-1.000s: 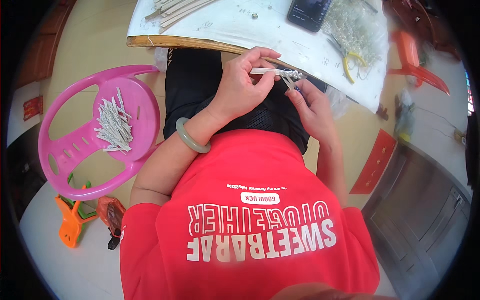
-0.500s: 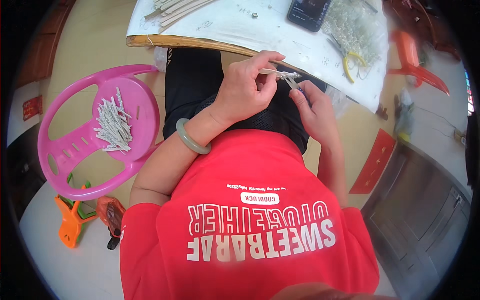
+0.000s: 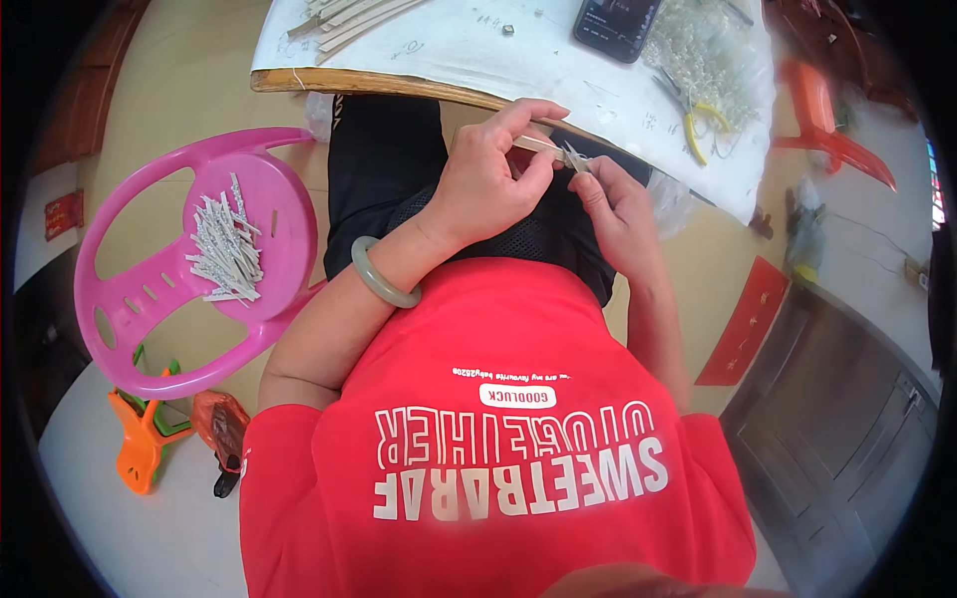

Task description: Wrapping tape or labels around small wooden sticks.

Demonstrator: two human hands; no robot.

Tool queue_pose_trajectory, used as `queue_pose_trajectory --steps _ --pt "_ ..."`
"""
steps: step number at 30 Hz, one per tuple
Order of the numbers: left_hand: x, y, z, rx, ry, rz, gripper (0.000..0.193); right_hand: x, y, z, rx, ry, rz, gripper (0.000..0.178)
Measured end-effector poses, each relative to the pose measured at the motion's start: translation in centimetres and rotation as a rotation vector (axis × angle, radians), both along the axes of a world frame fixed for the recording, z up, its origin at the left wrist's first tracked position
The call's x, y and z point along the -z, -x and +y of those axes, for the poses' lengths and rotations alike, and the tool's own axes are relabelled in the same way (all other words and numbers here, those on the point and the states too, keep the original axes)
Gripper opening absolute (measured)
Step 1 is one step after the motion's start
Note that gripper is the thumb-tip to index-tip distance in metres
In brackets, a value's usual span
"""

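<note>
Head view: pinches a slim pale strip (image 3: 538, 147) in the left hand (image 3: 488, 171), thumb closed against fingers. Points its long axis rightward and slightly downward toward the right hand (image 3: 620, 206), between the two but nearer the left. Grips a silvery two-bladed tool (image 3: 575, 159) in the right hand, fingers curled around hidden handles, blades just beside the strip's right end; cannot tell whether touching. Faces a white-covered surface (image 3: 469, 52) beyond, bearing a dark phone (image 3: 615, 27) and yellow-handled pliers (image 3: 690, 132). Has, well off leftward, a pink plastic seat (image 3: 289, 204) under piled short strips (image 3: 224, 254).

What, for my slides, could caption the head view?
Hands hold a pale strip and a metal tool by a white-covered table.
</note>
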State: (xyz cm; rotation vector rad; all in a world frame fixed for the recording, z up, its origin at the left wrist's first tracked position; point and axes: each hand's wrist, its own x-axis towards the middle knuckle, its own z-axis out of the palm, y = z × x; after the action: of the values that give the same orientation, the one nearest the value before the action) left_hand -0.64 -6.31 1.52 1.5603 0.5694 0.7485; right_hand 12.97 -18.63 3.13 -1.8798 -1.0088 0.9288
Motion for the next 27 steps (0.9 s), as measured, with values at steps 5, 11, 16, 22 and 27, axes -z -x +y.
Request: queue_pose_trajectory --steps 5,11,16,22,27 --pt "-0.3 0.2 -0.1 0.033 -0.018 0.074 0.042 0.4 0.7 0.3 0.017 -0.027 0.008 0.019" --pt "-0.2 0.4 -0.2 0.046 0.012 0.095 0.047 1.6 1.5 0.6 0.058 -0.056 0.100 0.019" --pt "0.0 0.5 -0.1 0.043 0.055 0.085 0.047 1.6 1.5 0.8 0.094 -0.072 0.204 0.019" --pt "-0.8 0.5 0.0 0.064 0.102 0.128 0.046 0.1 0.0 0.6 0.190 -0.069 0.141 0.016" --pt "-0.6 0.5 0.1 0.074 0.088 0.133 0.044 -0.4 -4.3 -0.3 0.395 -0.154 0.052 0.016"
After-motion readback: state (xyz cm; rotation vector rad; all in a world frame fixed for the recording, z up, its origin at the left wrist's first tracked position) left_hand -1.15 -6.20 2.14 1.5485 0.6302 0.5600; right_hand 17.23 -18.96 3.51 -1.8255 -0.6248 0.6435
